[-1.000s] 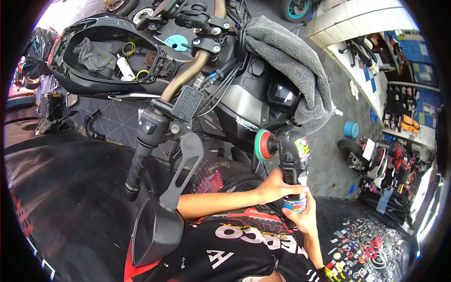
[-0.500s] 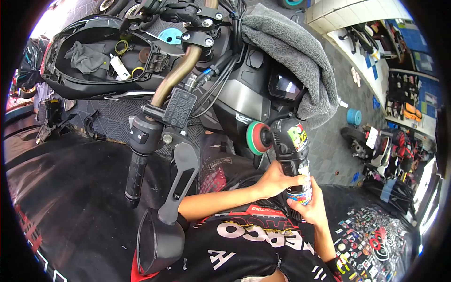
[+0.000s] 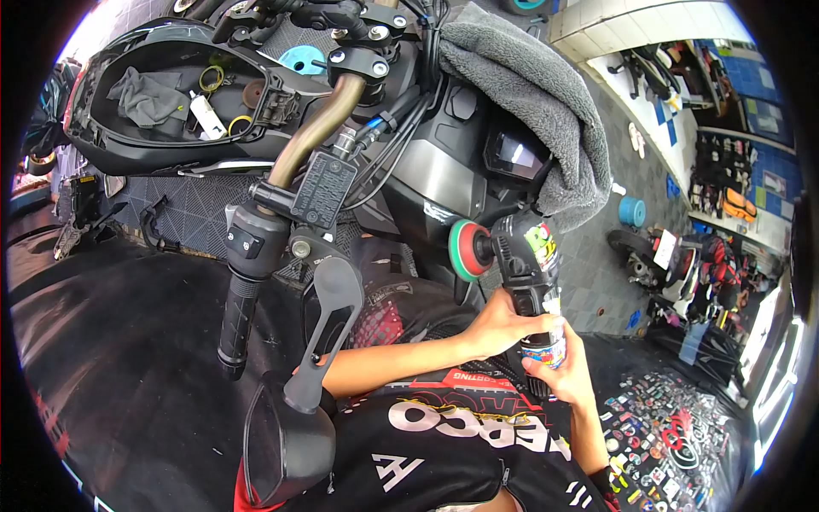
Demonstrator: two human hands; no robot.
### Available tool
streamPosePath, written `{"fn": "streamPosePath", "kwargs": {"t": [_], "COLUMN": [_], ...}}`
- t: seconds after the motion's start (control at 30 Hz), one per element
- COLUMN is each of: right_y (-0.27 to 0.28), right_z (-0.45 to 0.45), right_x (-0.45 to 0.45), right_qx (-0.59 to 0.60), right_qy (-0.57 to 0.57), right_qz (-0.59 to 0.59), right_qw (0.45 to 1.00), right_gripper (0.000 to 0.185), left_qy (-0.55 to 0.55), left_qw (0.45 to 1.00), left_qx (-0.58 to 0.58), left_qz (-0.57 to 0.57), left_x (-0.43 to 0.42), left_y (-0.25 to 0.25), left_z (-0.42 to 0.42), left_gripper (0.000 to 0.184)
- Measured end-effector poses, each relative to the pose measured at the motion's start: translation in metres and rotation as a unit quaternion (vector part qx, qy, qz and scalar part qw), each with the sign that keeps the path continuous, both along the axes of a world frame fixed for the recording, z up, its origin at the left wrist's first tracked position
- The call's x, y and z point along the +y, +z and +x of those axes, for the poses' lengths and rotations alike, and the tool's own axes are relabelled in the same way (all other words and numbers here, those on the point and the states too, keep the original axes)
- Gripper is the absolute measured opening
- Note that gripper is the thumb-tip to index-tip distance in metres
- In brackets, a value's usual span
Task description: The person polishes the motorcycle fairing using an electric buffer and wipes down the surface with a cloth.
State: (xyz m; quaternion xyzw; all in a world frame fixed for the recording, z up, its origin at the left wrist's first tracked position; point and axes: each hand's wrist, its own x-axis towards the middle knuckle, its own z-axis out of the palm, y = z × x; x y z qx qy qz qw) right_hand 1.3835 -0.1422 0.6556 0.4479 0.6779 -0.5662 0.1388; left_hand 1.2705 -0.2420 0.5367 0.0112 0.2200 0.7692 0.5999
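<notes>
A black, sticker-covered polisher [image 3: 522, 247] is held in both hands in front of my torso. My left hand [image 3: 503, 328] is closed around the middle of its body, thumb across the stickers. Lower down, my right hand [image 3: 561, 369] wraps the handle end. The polisher's round green-and-red pad [image 3: 467, 250] faces the dark front panel [image 3: 426, 209] of a scooter; whether it touches or sits just off the surface, I cannot tell. A grey towel [image 3: 546, 111] drapes over the scooter's front beside its display [image 3: 514, 157].
The handlebar grip [image 3: 239, 320] and mirror [image 3: 290, 435] stick out near my left arm. Cloth, tape rolls and a white bottle [image 3: 206, 117] lie in the open seat compartment [image 3: 94, 128]. A red motorcycle [image 3: 704, 273] is parked at right, above a sticker-covered surface [image 3: 665, 435].
The view has shifted slightly, so the scooter's seat compartment and handlebar appear a little further left. Both hands keep their hold on the polisher, and its pad stays by the panel.
</notes>
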Motion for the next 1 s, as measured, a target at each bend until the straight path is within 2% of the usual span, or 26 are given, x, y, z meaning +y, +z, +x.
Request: {"fn": "streamPosePath", "kwargs": {"t": [0.17, 0.2, 0.3, 0.4, 0.5, 0.6, 0.7, 0.8, 0.9, 1.0], "right_y": [-0.001, 0.000, 0.003, 0.000, 0.005, 0.005, 0.009, 0.005, 0.008, 0.011], "right_z": [0.000, 0.000, 0.000, -0.001, -0.006, -0.010, -0.014, -0.013, -0.024, -0.032], "right_x": [0.000, 0.000, 0.006, 0.003, 0.007, 0.004, 0.010, 0.003, 0.004, 0.001], "right_qx": [-0.007, -0.014, -0.012, -0.011, -0.006, -0.017, -0.020, -0.014, -0.004, 0.004], "right_qy": [-0.004, -0.007, -0.007, -0.001, -0.006, 0.004, 0.021, 0.019, 0.041, 0.057], "right_qz": [-0.007, -0.003, -0.026, -0.009, -0.042, -0.019, -0.035, -0.007, -0.005, 0.010], "right_qw": [1.000, 1.000, 1.000, 1.000, 0.999, 1.000, 0.999, 1.000, 0.999, 0.998], "right_gripper": [0.062, 0.063, 0.063, 0.063, 0.062, 0.061, 0.061, 0.060, 0.061, 0.060], "left_qy": [-0.029, 0.015, 0.040, -0.005, 0.035, -0.004, 0.047, 0.041, 0.090, 0.094], "left_qw": [0.999, 0.999, 0.999, 0.999, 0.998, 0.998, 0.997, 0.997, 0.993, 0.993], "left_qx": [0.027, 0.029, 0.025, 0.030, 0.041, 0.050, 0.057, 0.064, 0.065, 0.067], "left_qz": [-0.011, -0.022, -0.014, -0.016, -0.016, -0.028, -0.014, -0.034, -0.028, -0.028], "left_x": [0.002, 0.004, 0.003, 0.003, 0.002, 0.002, -0.001, -0.001, -0.006, -0.009], "left_y": [-0.003, 0.004, 0.004, -0.001, 0.003, 0.001, 0.006, 0.010, 0.018, 0.018], "left_z": [0.000, 0.000, 0.003, 0.002, 0.002, -0.004, -0.005, -0.013, -0.017, -0.022], "left_gripper": [0.034, 0.028, 0.031, 0.034, 0.034, 0.035, 0.035, 0.028, 0.028, 0.029]}}
